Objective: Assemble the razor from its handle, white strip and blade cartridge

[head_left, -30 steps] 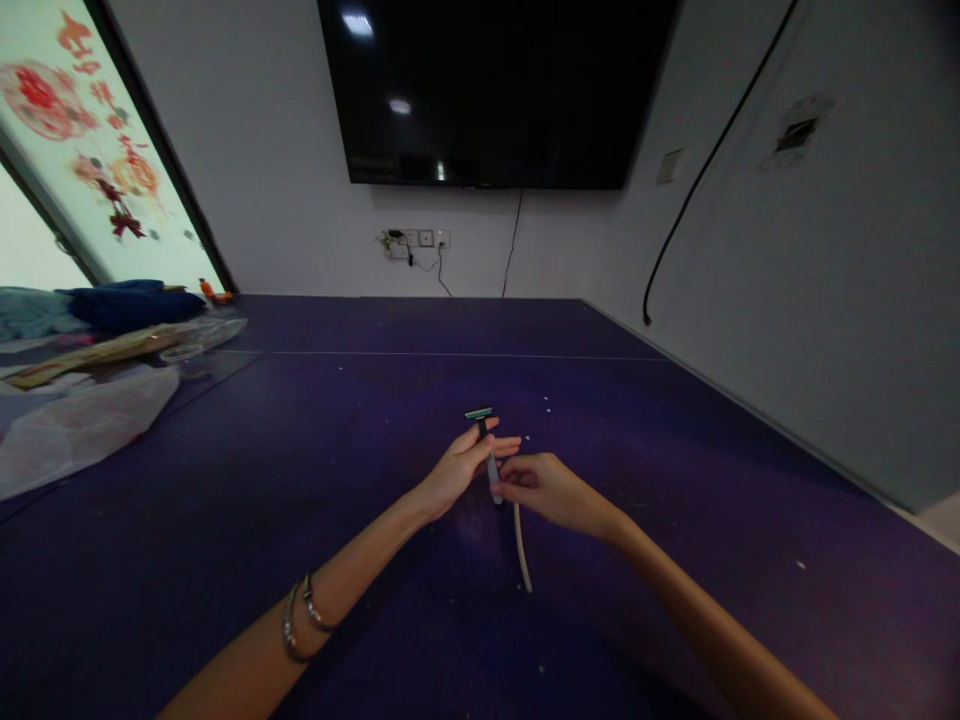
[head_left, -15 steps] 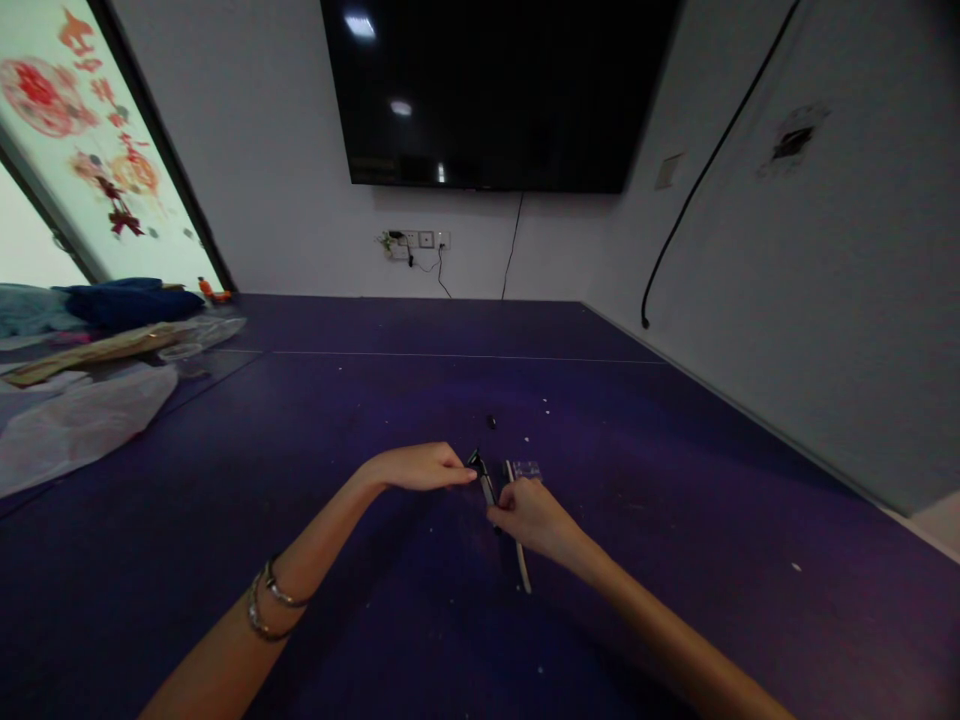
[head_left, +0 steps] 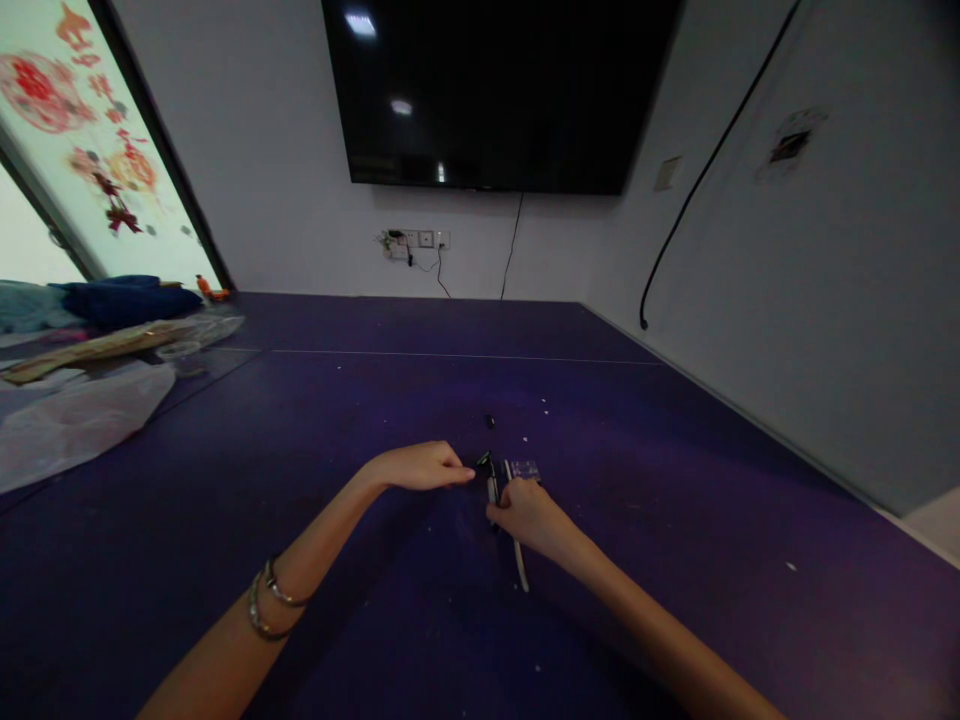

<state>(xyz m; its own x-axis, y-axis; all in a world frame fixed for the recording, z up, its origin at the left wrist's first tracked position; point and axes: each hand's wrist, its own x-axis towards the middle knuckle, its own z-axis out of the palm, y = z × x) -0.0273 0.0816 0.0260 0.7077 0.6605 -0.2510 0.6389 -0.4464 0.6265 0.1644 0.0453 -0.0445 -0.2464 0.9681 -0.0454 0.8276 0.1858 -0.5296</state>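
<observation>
My right hand is closed round the handle of a small razor, whose dark head with a green edge points away from me. Just left of that head, my left hand is closed, thumb and fingers pressed together; whether anything is inside them is hidden. A narrow pale strip lies on the purple surface, running under my right hand. Beyond the knuckles sits a small clear patterned packet, partly covered. A little black piece lies farther out.
White crumbs dot the surface. At the left are a plastic bag, a wooden-looking strip and folded blue cloth. A television hangs on the far wall above sockets. A black cable runs down the right wall.
The razor has turned more upright in my right hand, and its head has shifted right, away from my left fingertips. Both hands stay nearly where they were.
</observation>
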